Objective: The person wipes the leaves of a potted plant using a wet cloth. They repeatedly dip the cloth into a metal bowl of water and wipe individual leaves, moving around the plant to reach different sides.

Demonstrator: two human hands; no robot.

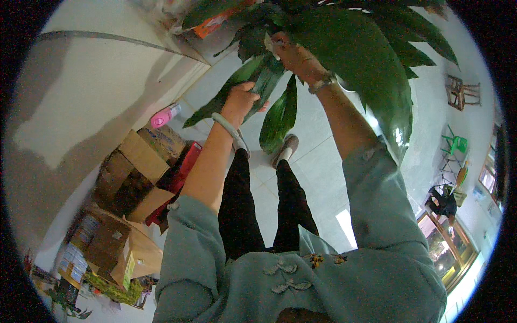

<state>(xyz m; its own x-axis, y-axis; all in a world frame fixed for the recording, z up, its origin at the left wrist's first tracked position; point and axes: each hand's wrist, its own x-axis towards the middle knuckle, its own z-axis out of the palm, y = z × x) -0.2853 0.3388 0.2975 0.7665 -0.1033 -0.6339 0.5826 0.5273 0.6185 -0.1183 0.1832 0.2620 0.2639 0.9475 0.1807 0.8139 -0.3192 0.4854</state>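
A large potted-type plant with broad dark green leaves (pixel 344 48) fills the top of the view. My left hand (pixel 241 102) is closed around one long leaf (pixel 266 81), thumb on top and fingertips showing at its right edge. Higher up, my right hand (pixel 296 58) is closed on a small whitish piece, maybe a tissue or cloth (pixel 271 46), at the upper part of that leaf. Its fingertips are partly hidden. Another leaf (pixel 280 118) hangs down between my forearms, above my shoes.
Open cardboard boxes (pixel 142 156) are stacked along the wall on the left, with a pink bottle (pixel 160 117) beside them. A wooden chair (pixel 456 92) and a green chair (pixel 455 144) stand far right. Pale floor tiles (pixel 312 161) lie under my feet.
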